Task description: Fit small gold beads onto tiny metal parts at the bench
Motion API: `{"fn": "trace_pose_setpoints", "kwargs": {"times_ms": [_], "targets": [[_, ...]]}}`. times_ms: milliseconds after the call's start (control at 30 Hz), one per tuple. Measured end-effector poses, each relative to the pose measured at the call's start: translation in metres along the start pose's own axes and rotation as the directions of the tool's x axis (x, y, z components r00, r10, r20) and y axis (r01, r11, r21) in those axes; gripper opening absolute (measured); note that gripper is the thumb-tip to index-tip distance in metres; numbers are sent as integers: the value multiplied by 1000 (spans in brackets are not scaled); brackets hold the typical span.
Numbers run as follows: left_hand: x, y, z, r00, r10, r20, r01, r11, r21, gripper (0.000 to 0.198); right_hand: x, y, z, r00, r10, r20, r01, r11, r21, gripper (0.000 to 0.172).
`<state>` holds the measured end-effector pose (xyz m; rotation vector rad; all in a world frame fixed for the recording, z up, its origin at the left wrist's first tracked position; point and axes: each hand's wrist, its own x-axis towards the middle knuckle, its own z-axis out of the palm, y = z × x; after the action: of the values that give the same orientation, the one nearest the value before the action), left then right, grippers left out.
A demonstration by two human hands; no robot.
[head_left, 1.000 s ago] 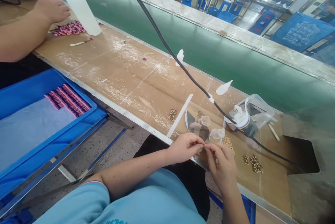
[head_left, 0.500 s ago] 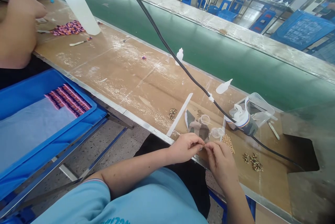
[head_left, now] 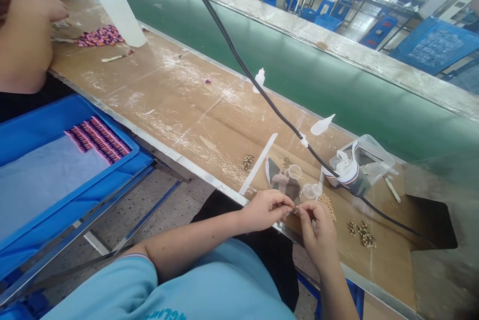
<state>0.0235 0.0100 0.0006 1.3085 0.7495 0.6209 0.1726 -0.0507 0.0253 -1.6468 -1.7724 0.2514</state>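
Note:
My left hand [head_left: 266, 210] and my right hand [head_left: 317, 224] meet fingertip to fingertip over the bench's near edge, each in a pinch. Something tiny shows between them, too small to name. Just beyond my fingers lie a grey camouflage-like piece [head_left: 286, 182] and small clear round containers [head_left: 312, 190]. Beside my right hand spreads a pile of tan beads [head_left: 328, 206]. Farther right are dark gold-coloured pieces [head_left: 364, 235]. A small cluster of similar pieces [head_left: 248, 162] sits left of a white strip [head_left: 258, 164].
A black cable [head_left: 239, 60] hangs across the view. Small white bottles [head_left: 322, 125] stand or lie along the back. A clear bin [head_left: 374, 155] is at right. At left are a large bottle [head_left: 121, 15], a blue tray [head_left: 78, 105] with striped pieces, and another person's arm [head_left: 26, 40].
My fingertips have shifted slightly right, and the tiny thing between them shows a little more. The other person's hands at the far left have moved, with a second hand now showing.

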Motion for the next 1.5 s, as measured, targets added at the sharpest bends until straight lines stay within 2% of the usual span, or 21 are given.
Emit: {"fn": "trace_pose_setpoints", "kwargs": {"times_ms": [133, 267, 400, 633, 900, 1200, 1333, 1500], "targets": [[1, 2, 1, 998, -69, 11, 70, 986, -150, 14, 3, 2, -3, 1000, 8, -7, -8, 1000, -23, 18], [2, 5, 0, 991, -134, 24, 135, 939, -315, 17, 10, 12, -13, 996, -37, -79, 21, 981, -192, 18], [2, 7, -4, 990, -136, 30, 138, 924, -358, 20, 20, 26, -26, 989, -131, -73, 92, 916, -391, 20], [2, 6, -5, 997, -79, -13, 69, 928, -366, 18, 36, 30, -35, 962, -270, 47, 243, 761, -601, 24], [1, 9, -5, 988, -155, 16, 148, 904, -402, 24, 38, 29, -39, 954, -267, 133, 290, 725, -624, 21], [2, 8, -5, 985, -170, 24, 165, 895, -414, 25, 40, 27, -40, 937, -318, 145, 334, 696, -636, 22], [2, 9, -5, 986, -167, 28, 161, 874, -459, 30, 40, 28, -40, 951, -288, 111, 295, 743, -601, 21], [3, 10, -8, 984, -173, 42, 168, 823, -543, 37, 36, 26, -41, 976, -219, 18, 204, 871, -447, 22]]}}
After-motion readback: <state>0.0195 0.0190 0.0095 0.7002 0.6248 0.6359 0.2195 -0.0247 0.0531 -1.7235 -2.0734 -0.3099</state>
